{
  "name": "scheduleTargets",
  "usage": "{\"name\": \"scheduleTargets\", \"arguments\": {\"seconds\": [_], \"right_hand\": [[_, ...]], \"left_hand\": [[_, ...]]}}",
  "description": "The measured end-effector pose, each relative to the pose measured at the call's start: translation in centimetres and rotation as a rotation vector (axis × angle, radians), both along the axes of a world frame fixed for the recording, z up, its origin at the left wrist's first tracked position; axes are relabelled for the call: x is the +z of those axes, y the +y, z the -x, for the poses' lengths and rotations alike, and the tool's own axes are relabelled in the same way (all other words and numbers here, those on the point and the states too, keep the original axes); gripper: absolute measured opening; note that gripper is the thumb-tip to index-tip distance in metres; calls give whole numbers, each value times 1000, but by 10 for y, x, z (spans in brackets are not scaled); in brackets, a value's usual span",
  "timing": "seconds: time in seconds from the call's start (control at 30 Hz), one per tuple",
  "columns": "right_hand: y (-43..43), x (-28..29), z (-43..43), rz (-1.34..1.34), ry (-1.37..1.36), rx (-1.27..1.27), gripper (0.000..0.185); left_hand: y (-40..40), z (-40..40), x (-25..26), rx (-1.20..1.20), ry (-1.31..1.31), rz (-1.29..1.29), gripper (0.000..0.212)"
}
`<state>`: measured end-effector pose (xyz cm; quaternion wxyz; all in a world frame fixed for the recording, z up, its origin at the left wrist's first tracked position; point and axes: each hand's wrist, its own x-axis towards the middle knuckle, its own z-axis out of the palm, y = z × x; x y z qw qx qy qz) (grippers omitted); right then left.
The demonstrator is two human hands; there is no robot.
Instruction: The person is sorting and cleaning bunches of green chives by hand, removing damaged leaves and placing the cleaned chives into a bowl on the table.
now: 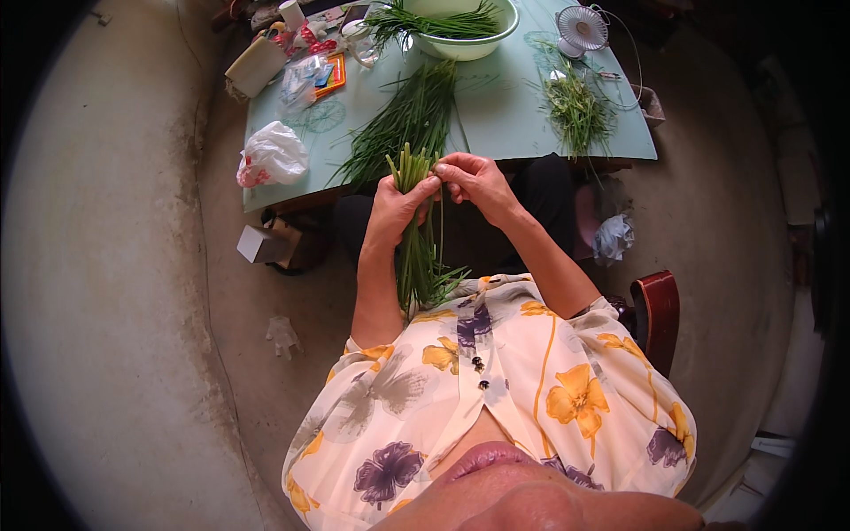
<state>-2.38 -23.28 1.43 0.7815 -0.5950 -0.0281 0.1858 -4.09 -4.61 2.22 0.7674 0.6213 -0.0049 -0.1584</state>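
My left hand [402, 202] is wrapped around a bunch of garlic chives [418, 265], cut stem ends up and leaves hanging down toward my lap. Beside it, my right hand [475, 182] pinches the end of a single stem [437, 167] between thumb and fingertips. That stem hangs along the right side of the bunch. Just beyond my hands, a loose pile of chives [412, 119] lies on the pale green table [498, 119]. Farther back, more chives [458, 23] rest in and over the rim of a light green basin [468, 50].
Trimmings [576, 113] lie at the table's right, near a small white fan [582, 32] with a cord. A white plastic bag [275, 152] sits at the left edge, below an orange-rimmed tray [332, 74]. A wooden chair part [657, 318] stands to my right.
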Motion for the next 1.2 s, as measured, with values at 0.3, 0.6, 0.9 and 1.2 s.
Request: {"name": "scheduleTargets", "arguments": {"seconds": [0.3, 0.6, 0.9, 1.2], "right_hand": [[0, -3, -2, -35, 28, 11, 22], [14, -13, 7, 42, -66, 168, 36], [13, -5, 7, 137, -117, 179, 27], [5, 0, 11, 194, -122, 177, 27]], "left_hand": [[-1, 2, 0, 84, -33, -37, 17], [8, -3, -2, 210, 22, 172, 15], [7, -3, -5, 217, -50, 77, 18], [11, -2, 2, 312, -55, 79, 19]]}}
